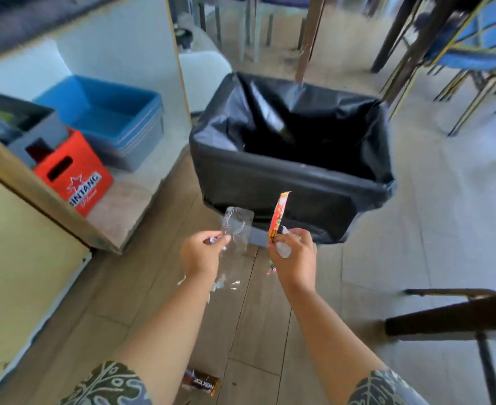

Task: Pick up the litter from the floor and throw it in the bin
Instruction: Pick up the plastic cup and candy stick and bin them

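Clear plastic [236, 229] is pinched in left hand [201, 255], red wrapper [277, 219] and white scrap [283, 247] gripped in right hand [295, 260], below bin [270, 182] at frame centre.

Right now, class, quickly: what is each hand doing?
Left hand: closed, pinching clear plastic.
Right hand: closed, holding a red wrapper and a white scrap.

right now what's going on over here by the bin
A person is clearing litter. The left hand pinches clear plastic packaging; the right hand grips a red wrapper and something white. Both are short of the black-lined bin. A brown wrapper lies on the floor.
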